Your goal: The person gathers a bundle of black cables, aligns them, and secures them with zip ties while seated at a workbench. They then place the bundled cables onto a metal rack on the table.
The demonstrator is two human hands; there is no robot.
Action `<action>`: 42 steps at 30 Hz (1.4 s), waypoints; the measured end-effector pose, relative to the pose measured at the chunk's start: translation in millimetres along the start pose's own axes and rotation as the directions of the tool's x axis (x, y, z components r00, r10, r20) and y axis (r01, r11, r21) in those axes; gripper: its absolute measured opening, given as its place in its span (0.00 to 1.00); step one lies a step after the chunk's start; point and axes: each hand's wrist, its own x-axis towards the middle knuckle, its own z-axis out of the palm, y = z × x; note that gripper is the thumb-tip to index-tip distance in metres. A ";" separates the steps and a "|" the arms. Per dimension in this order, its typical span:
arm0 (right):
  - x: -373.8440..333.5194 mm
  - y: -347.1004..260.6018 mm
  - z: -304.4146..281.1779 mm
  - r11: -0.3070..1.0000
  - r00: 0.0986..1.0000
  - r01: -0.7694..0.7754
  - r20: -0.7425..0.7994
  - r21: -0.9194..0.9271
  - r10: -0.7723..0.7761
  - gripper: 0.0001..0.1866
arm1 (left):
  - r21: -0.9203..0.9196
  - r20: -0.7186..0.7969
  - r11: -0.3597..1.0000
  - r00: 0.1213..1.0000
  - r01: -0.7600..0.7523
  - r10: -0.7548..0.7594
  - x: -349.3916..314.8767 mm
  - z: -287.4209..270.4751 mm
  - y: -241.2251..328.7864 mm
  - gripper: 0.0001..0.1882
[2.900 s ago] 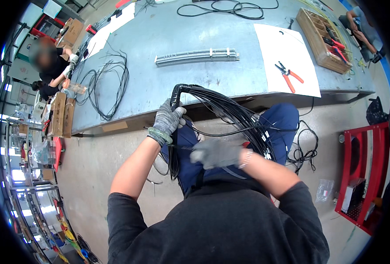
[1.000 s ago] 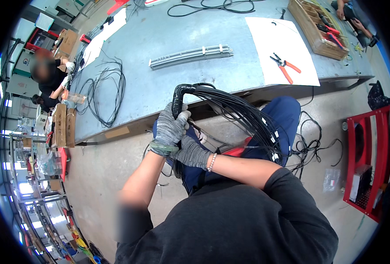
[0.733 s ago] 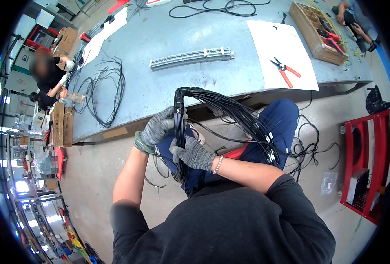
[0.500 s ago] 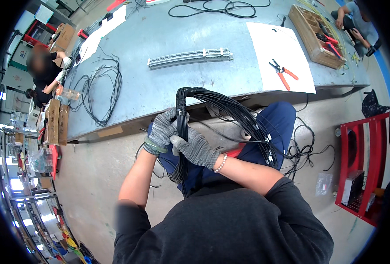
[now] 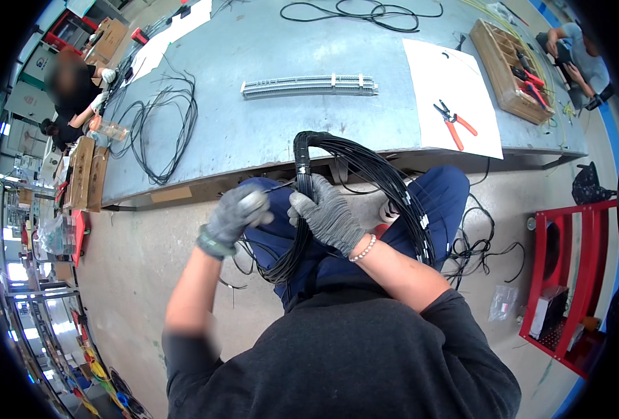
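A thick bundle of black cables (image 5: 365, 157) arches over my lap, wrapped with shiny black tape at its bend. My right hand (image 5: 329, 218), in a grey knit glove, is closed round the bundle just under the taped part. To its left, my gloved left hand (image 5: 238, 213) is closed, somewhat blurred, on a thin black strand (image 5: 279, 187) stretching out from the bundle. I cannot tell whether the strand is a tie or a wire. White labels (image 5: 423, 222) mark the cable ends by my right knee, while the other part of the bundle curves down between my legs.
On the metal table (image 5: 219, 133) lie a grey slotted rail strip (image 5: 309, 86), a loose cable coil (image 5: 142, 136) and orange-handled wire strippers (image 5: 455, 126) on white paper. A wooden toolbox (image 5: 508, 77) stands far right. A red cart (image 5: 568, 279) is at right. Two people work nearby.
My left hand has moved off the bundle, left and down, drawing out a thin black strand. My right hand keeps its grip, and the bundle has shifted slightly right in view.
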 end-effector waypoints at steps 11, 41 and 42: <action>6.6 7.5 -6.6 0.989 0.998 0.010 -0.060 0.150 -0.001 0.10 | 0.308 -0.893 -0.527 0.050 0.792 -0.446 -481.7 -352.9 -149.8 0.18; 11.4 22.2 -1.5 0.998 0.997 0.012 0.078 0.066 -0.017 0.13 | 0.587 0.073 0.805 0.996 -0.089 0.057 44.0 21.4 40.2 0.12; 11.2 23.2 -1.4 0.997 0.997 0.023 0.075 0.071 -0.029 0.13 | 0.642 0.073 0.758 0.993 -0.114 0.088 43.3 23.0 40.0 0.11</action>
